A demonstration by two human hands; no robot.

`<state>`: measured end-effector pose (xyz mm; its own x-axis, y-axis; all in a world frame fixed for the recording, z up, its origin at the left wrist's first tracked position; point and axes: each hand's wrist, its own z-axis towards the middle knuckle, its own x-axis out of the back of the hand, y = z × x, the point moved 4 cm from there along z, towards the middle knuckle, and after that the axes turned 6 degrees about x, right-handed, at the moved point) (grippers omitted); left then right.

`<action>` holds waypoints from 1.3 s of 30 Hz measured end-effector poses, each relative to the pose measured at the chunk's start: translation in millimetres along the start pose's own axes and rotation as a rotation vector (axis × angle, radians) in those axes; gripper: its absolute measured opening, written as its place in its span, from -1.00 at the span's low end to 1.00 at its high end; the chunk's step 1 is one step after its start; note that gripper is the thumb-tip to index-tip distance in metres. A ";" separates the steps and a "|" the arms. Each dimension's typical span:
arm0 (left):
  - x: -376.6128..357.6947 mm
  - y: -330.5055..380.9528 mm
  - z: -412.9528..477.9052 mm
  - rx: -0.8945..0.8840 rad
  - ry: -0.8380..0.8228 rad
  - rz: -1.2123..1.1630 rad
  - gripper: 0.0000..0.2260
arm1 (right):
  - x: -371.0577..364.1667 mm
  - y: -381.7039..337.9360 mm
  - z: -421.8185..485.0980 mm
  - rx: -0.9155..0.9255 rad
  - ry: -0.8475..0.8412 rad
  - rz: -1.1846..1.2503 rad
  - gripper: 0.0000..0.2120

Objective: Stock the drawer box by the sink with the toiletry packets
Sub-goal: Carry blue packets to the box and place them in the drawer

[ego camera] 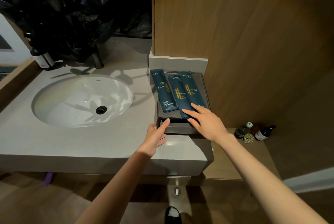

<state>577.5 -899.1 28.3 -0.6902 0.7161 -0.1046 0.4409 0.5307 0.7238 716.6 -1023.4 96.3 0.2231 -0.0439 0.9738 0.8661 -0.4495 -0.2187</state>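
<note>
A dark drawer box stands on the grey counter to the right of the sink. Three dark teal toiletry packets with gold lettering lie on its top: one at the left, one in the middle and one at the right, the last two overlapping. My right hand rests flat with spread fingers on the near ends of the middle and right packets. My left hand is at the box's front left corner, fingers apart, fingertips touching the drawer front, which sits slightly out.
A white oval sink with a black drain is set in the counter. Black plastic bags, a bottle and a tap stand behind it. A wooden wall rises at the right; small bottles sit on a lower shelf.
</note>
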 end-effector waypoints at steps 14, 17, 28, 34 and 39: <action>2.4 -15.7 -16.8 0.049 -0.071 -0.036 -0.24 | 2.9 1.4 7.2 0.007 -0.013 -0.097 -0.57; 3.7 -26.0 -28.8 0.043 -0.088 -0.004 -0.30 | 3.1 0.9 6.3 0.001 -0.016 -0.086 -0.57; 6.2 -42.3 -56.8 0.097 -0.136 -0.009 -0.34 | 1.9 -1.0 6.4 -0.018 -0.004 -0.037 -0.58; 9.7 -58.9 -73.6 0.146 -0.168 0.029 -0.30 | 0.3 -0.2 7.2 -0.025 -0.010 -0.024 -0.59; 17.0 -77.9 -88.1 0.155 -0.192 0.139 -0.25 | -0.6 0.1 6.5 -0.029 -0.007 -0.005 -0.59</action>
<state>480.8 -968.2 30.3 -0.5021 0.8517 -0.1499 0.6161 0.4739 0.6291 719.5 -1017.6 95.3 0.2220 -0.0349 0.9744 0.8540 -0.4754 -0.2115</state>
